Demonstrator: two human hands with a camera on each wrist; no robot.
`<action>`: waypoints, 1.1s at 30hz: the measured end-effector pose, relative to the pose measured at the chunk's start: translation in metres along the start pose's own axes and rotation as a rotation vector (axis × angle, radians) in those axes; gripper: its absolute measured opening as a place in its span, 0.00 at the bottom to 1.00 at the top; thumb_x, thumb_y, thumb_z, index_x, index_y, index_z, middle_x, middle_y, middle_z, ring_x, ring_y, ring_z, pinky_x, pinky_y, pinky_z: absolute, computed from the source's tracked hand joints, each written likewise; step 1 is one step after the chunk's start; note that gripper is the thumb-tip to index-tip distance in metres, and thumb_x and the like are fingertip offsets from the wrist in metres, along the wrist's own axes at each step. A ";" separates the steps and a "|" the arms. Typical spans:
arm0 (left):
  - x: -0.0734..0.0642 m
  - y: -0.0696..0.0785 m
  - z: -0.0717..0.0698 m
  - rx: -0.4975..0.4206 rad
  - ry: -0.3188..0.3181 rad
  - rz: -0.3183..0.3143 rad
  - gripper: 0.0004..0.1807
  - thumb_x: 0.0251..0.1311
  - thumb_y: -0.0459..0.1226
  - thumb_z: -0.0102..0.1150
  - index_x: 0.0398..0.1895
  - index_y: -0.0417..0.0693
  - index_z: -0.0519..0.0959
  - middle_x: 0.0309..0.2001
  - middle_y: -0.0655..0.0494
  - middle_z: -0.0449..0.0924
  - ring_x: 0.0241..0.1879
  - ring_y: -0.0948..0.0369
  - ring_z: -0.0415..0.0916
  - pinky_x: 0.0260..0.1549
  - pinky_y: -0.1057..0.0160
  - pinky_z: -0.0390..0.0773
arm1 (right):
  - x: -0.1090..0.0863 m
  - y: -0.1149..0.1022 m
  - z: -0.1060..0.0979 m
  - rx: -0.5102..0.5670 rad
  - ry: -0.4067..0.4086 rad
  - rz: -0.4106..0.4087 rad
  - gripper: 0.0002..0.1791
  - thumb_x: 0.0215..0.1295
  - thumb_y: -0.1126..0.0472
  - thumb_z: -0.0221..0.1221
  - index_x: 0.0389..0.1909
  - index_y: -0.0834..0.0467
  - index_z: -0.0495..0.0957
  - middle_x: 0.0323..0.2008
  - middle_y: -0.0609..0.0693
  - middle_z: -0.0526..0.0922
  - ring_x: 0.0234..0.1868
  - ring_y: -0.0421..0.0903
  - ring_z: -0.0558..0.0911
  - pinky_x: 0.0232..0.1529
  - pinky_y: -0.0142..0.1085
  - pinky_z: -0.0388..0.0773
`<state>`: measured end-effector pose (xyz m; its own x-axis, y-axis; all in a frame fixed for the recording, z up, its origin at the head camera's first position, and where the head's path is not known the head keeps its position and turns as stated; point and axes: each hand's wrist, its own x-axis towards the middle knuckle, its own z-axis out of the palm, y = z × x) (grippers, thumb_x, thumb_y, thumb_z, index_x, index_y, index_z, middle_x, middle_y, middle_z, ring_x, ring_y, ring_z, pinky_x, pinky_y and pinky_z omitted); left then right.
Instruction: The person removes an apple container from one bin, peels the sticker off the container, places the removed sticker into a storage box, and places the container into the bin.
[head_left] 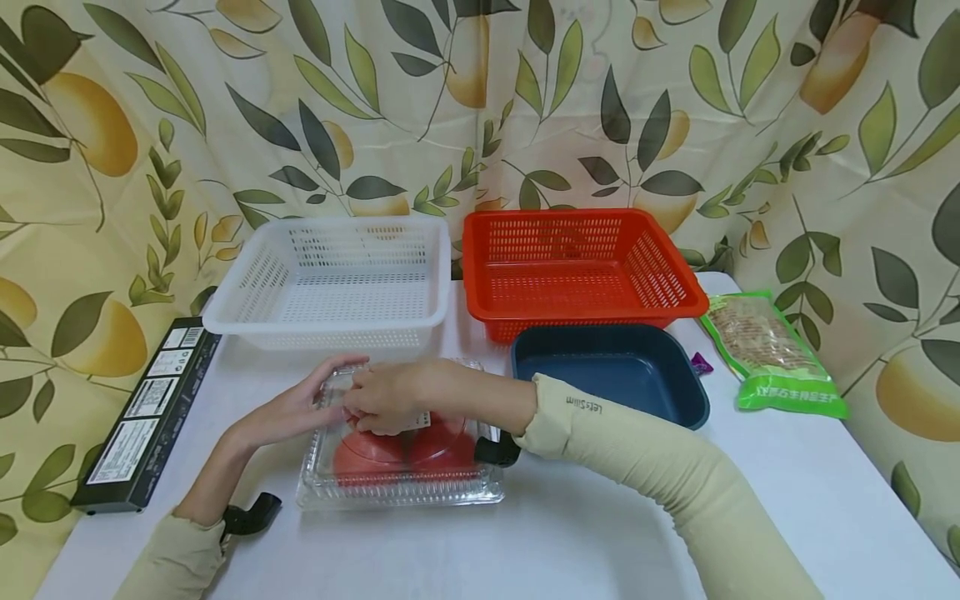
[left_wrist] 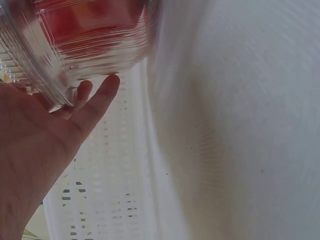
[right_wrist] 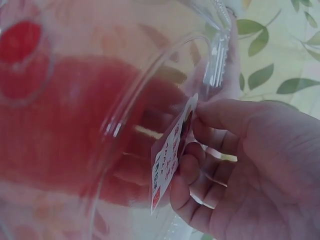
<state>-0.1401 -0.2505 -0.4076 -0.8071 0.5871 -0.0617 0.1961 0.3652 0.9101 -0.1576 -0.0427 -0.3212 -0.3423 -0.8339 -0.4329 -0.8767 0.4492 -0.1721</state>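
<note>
A clear plastic clamshell box (head_left: 318,479) lies on the table in the middle front, with large red round items (head_left: 367,458) inside; their exact kind is blurred by the lid. At the box's left edge my left hand (head_left: 292,410) holds the rim, its fingers (left_wrist: 97,102) reaching along the underside in the left wrist view. My right hand (head_left: 393,396) is over the lid. In the right wrist view its thumb and fingers pinch a white printed label (right_wrist: 172,155), which stands up at an angle from the lid.
Behind the box stand a white basket (head_left: 326,329) and a red basket (head_left: 585,308). A dark blue tray (head_left: 611,379) is to its right, near a purple wrapped piece (head_left: 701,364) and a green-edged bag (head_left: 776,354). A long black box (head_left: 146,408) lies left.
</note>
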 end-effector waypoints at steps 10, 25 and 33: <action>0.001 0.002 -0.002 0.025 0.008 -0.024 0.36 0.64 0.41 0.56 0.72 0.67 0.53 0.70 0.55 0.59 0.65 0.48 0.62 0.57 0.39 0.68 | 0.002 0.001 -0.001 0.062 0.042 0.022 0.13 0.70 0.51 0.54 0.51 0.51 0.74 0.44 0.44 0.76 0.44 0.39 0.73 0.48 0.28 0.73; 0.000 0.000 -0.001 0.031 0.013 -0.018 0.36 0.63 0.41 0.57 0.72 0.67 0.53 0.70 0.56 0.58 0.67 0.48 0.60 0.58 0.38 0.68 | 0.006 -0.011 -0.003 0.117 0.040 0.163 0.10 0.66 0.53 0.59 0.44 0.48 0.71 0.37 0.44 0.77 0.40 0.40 0.76 0.40 0.29 0.74; 0.001 0.001 -0.002 0.061 0.023 -0.014 0.36 0.63 0.41 0.57 0.71 0.69 0.54 0.70 0.56 0.59 0.67 0.48 0.61 0.57 0.36 0.67 | 0.003 -0.002 -0.005 0.198 0.034 0.103 0.13 0.62 0.63 0.61 0.45 0.49 0.72 0.38 0.45 0.77 0.41 0.41 0.75 0.39 0.28 0.74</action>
<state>-0.1421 -0.2513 -0.4061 -0.8228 0.5647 -0.0643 0.2176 0.4176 0.8822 -0.1588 -0.0475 -0.3174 -0.4411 -0.7892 -0.4273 -0.7539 0.5842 -0.3006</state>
